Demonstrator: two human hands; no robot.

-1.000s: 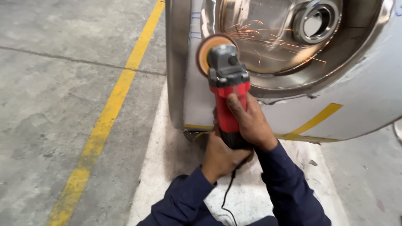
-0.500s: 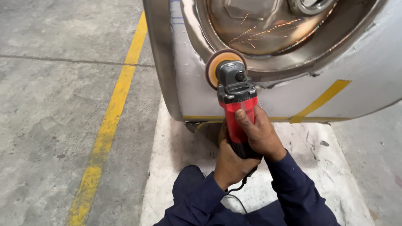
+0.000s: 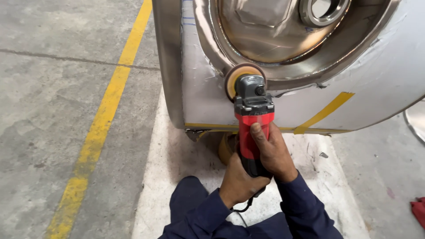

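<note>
Sparks seen a moment ago are gone; both hands, left hand and right hand, keep fingers clenched around the red grinder, its disc against the steel tank.

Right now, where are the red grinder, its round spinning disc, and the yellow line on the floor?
red grinder [image 3: 250, 132]: head view, on its red body.
round disc [image 3: 237, 73]: head view, on its orange rim.
yellow line [image 3: 99, 132]: head view, mid-stripe on the concrete.

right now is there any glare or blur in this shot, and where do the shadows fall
Head view: sharp overall, no motion blur on the hands or the red grinder; soft glare and warm reflections on the polished steel vessel; the sanding disc looks slightly smeared; a dim shadow lies under the vessel on the pale floor sheet.
</note>
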